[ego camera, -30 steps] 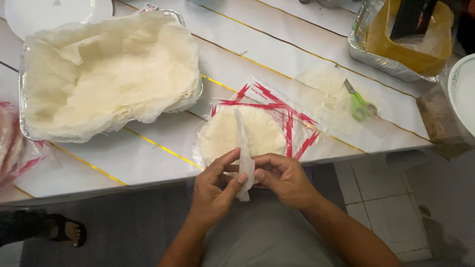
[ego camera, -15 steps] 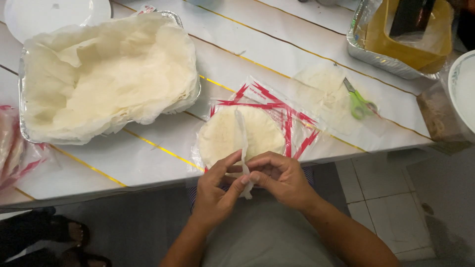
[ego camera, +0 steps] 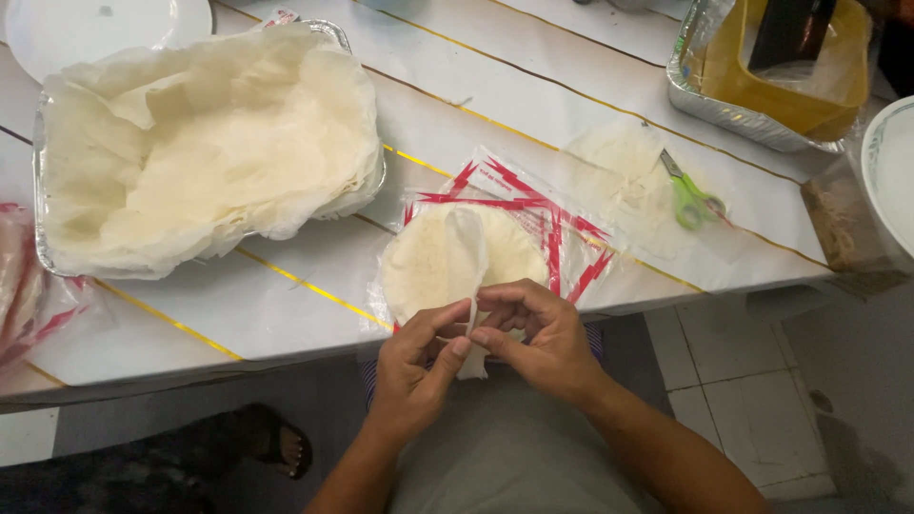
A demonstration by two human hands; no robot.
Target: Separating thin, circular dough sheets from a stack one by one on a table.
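We see the left hand (ego camera: 416, 369) and the right hand (ego camera: 536, 335) close together at the near edge of the table (ego camera: 533, 105), both pinching one thin pale wrapper sheet (ego camera: 468, 276) between thumb and fingertips. The fingers of each hand are narrow, closed on the lower end of this sheet, and the two hands touch each other there. The sheet stands up from the hands and bends over a round stack of wrappers (ego camera: 433, 262), which lies on a clear plastic bag with red print (ego camera: 557, 228) just beyond the hands. To the left of this stack, apart from it, there is a foil tray (ego camera: 40, 190) filled with many loose, separated sheets (ego camera: 205, 143), piled and hanging over its rim. Behind the tray we see part of a white plate (ego camera: 105, 29). To the right of the bag, a pair of scissors with green handles (ego camera: 693, 195) lies on another thin sheet. At the far right corner stands a second foil tray (ego camera: 709, 90) with a yellow content, and a white bowl (ego camera: 890, 176) is at the right border. Under the table, at the left, a foot in a dark sandal (ego camera: 276, 443) is visible.
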